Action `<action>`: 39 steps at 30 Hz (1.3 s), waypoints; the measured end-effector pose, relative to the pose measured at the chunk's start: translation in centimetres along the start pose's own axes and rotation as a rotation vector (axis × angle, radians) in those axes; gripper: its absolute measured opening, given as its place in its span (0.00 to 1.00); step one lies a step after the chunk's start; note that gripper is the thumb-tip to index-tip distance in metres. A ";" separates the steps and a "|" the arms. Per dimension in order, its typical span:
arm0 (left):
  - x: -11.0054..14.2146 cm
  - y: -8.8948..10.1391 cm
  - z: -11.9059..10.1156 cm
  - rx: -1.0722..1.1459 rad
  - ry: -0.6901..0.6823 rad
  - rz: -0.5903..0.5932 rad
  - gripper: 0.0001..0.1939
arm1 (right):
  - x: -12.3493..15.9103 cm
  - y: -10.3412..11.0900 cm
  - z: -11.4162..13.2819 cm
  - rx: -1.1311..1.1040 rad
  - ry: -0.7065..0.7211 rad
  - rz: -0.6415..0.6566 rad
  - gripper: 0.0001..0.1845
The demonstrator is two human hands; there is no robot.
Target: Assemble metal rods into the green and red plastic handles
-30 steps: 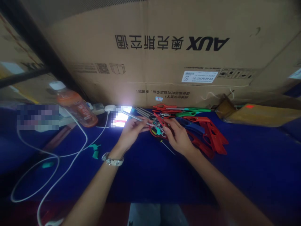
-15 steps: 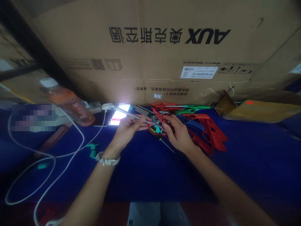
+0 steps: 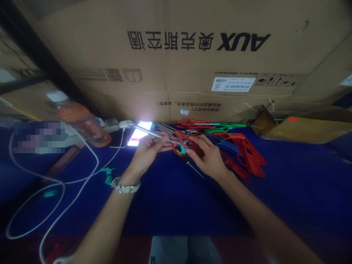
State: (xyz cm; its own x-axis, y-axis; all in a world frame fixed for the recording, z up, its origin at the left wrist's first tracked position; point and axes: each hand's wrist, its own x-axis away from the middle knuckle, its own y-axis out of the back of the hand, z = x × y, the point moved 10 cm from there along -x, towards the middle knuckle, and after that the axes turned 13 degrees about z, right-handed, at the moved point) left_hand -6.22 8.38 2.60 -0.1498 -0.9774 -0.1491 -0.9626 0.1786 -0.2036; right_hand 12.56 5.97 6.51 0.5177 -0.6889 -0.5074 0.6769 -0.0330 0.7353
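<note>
My left hand (image 3: 150,150), with a metal watch on its wrist, pinches a thin metal rod (image 3: 154,134) that slants up to the left over a lit phone (image 3: 139,134). My right hand (image 3: 207,156) is closed on a red plastic handle piece (image 3: 183,143) with a teal part in it. The rod's near end meets this red piece between both hands. A thin loose pin (image 3: 195,171) lies on the blue cloth (image 3: 176,205) just below my right hand.
Several red, green and blue plastic handle parts (image 3: 242,150) lie heaped right of my hands. A huge cardboard box (image 3: 192,58) stands behind. An orange drink bottle (image 3: 82,121), a white cable (image 3: 68,183) and small teal pieces (image 3: 110,175) lie at the left.
The view shifted slightly up and left a second ago. My hands stay together on the rod and red piece; my right fingers have shifted a little on it.
</note>
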 end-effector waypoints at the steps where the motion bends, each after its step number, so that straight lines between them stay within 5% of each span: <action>1: 0.0 0.0 0.0 0.004 -0.004 0.001 0.19 | 0.0 0.0 0.0 0.003 -0.002 -0.003 0.19; 15: 0.4 -1.6 -0.1 0.035 0.072 0.063 0.21 | 0.1 0.0 -0.1 0.026 -0.026 -0.040 0.19; 27: 0.6 -1.5 -1.7 -0.077 -0.057 0.014 0.20 | 0.1 0.0 0.6 0.169 -0.097 -0.079 0.20; 39: 0.3 -2.0 -0.5 -0.035 -0.020 0.066 0.19 | 0.1 0.2 0.9 0.167 -0.091 -0.095 0.20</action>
State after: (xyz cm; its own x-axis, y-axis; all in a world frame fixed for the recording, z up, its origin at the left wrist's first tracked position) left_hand -4.42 7.63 3.44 -0.2092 -0.9610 -0.1807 -0.9582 0.2384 -0.1584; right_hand 12.27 5.18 6.99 0.4010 -0.7394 -0.5409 0.6205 -0.2151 0.7541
